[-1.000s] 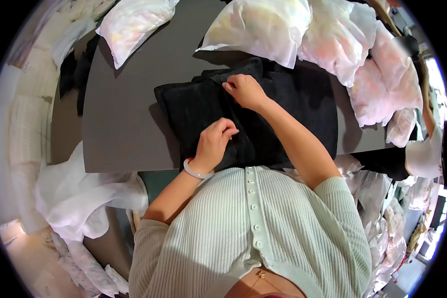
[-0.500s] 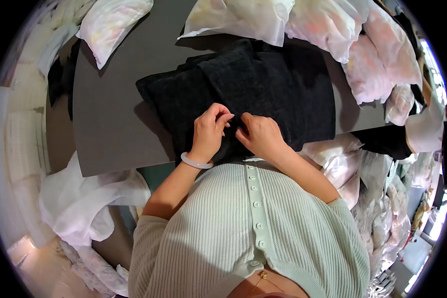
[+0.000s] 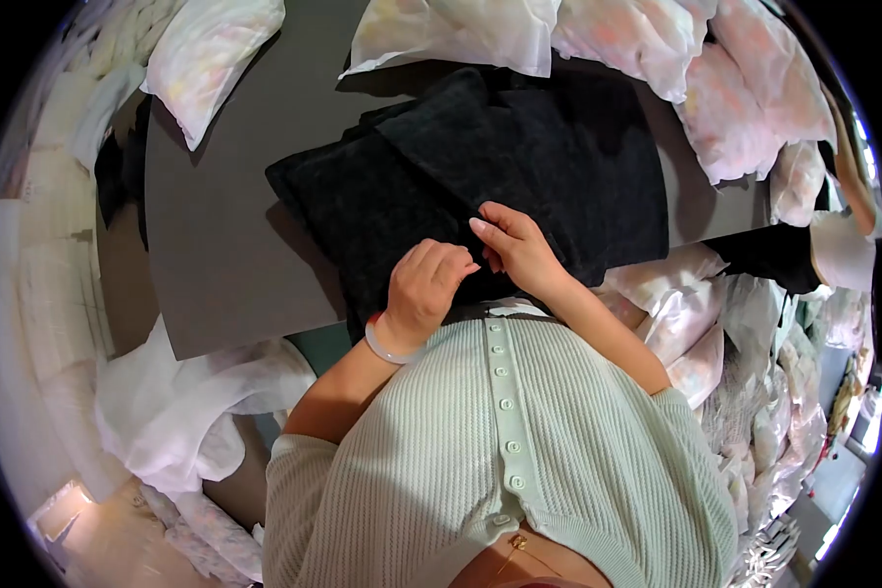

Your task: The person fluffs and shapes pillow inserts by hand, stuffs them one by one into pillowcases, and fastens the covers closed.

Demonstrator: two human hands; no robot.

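A pile of folded black cloth (image 3: 461,167), thick and soft-looking like folded garments, lies at the front of the grey table. Over its near edge, close to my body, both hands are held side by side. My left hand (image 3: 424,289), with a pale bangle on the wrist, is closed, its fingers curled and thumb side toward the other hand. Slightly higher, my right hand (image 3: 521,251) makes a pinch with thumb and forefinger. Anything between the fingertips is too small or too dark against the cloth to make out.
White translucent bags with pinkish contents (image 3: 451,34) lie along the table's far side and right end. Another such bag (image 3: 211,59) is at the far left. White cloth (image 3: 167,412) hangs below the left edge of the grey table (image 3: 225,225). More plastic-wrapped bundles (image 3: 764,392) are piled lower right.
My left hand has turned over and dropped a little toward my body, its back now showing. My right hand has rotated, with thumb and forefinger pointing up and left. The cloth stays in place.
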